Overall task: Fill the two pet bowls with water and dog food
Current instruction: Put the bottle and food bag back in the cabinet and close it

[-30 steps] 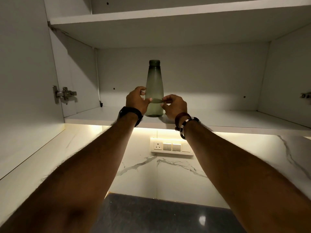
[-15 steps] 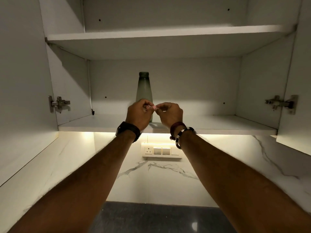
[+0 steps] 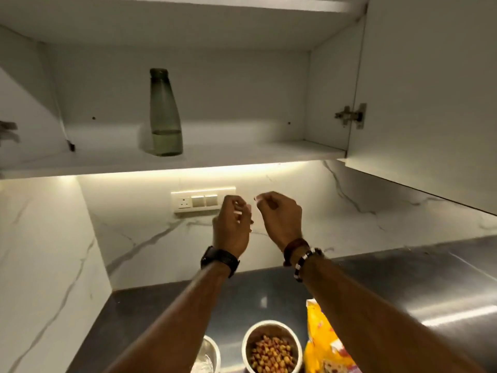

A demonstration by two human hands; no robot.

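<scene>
A green frosted water bottle (image 3: 164,114) stands upright on the lower cabinet shelf (image 3: 242,154), a little water in its bottom. My left hand (image 3: 232,227) and my right hand (image 3: 279,218) hang in the air below the shelf, in front of the marble backsplash, both loosely curled and holding nothing. On the dark counter a steel bowl (image 3: 271,348) is filled with dog food kibble. Left of it a second steel bowl (image 3: 207,356) holds water and is partly hidden by my left forearm. A yellow dog food bag (image 3: 322,343) lies to the right of the bowls.
The open cabinet door (image 3: 430,90) juts out at the upper right, its hinge (image 3: 349,115) showing. A switch and socket panel (image 3: 199,200) is on the backsplash behind my hands. The steel counter (image 3: 430,286) stretches to the right.
Both hands let go of the bottle on the shelf and dropped below it. My view tilted down, bringing the counter, bowls and food bag into sight.
</scene>
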